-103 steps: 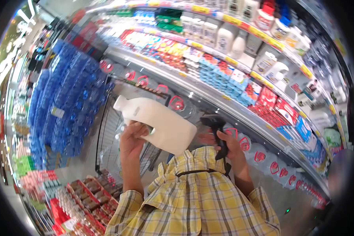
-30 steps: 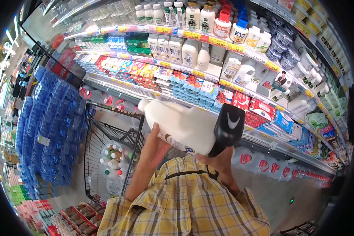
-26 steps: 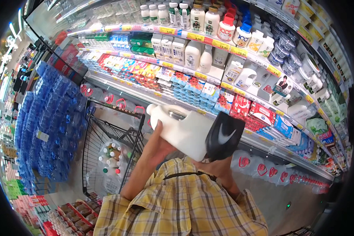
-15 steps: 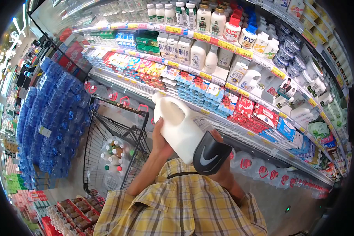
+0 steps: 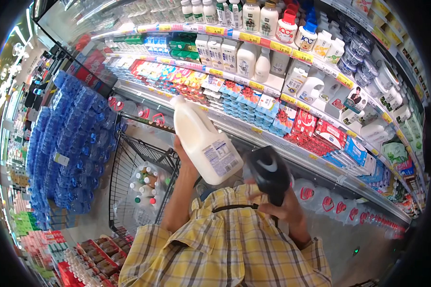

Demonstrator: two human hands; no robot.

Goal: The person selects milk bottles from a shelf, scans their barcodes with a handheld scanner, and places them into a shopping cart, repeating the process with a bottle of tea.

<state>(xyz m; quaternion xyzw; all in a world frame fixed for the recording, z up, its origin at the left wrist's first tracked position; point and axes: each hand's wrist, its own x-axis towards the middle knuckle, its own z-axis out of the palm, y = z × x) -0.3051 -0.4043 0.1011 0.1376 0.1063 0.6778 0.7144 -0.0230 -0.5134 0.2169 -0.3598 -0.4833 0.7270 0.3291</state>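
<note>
A white plastic milk jug [image 5: 198,131] is tilted in front of me, its cap end up and to the left. My left hand [image 5: 184,154] grips it from behind at the left side; most of those fingers are hidden by the jug. A printed label with a barcode [image 5: 221,157] faces me on the jug's lower part. My right hand [image 5: 286,209] is closed round the handle of a black barcode scanner [image 5: 269,171]. The scanner's head is just right of the label, apart from the jug, and slightly blurred.
A refrigerated shelf [image 5: 258,86] of milk bottles, cartons and yogurt spans the front. To my left stands a black wire cart [image 5: 122,179] holding a bag of bottles [image 5: 147,189]. Stacked blue water packs [image 5: 72,153] rise beyond it. Large water bottles [image 5: 328,205] line the floor right.
The jug has turned so its label faces me, and it has shifted slightly left. My right hand has drawn the scanner away from the jug, rightward, and turned its head.
</note>
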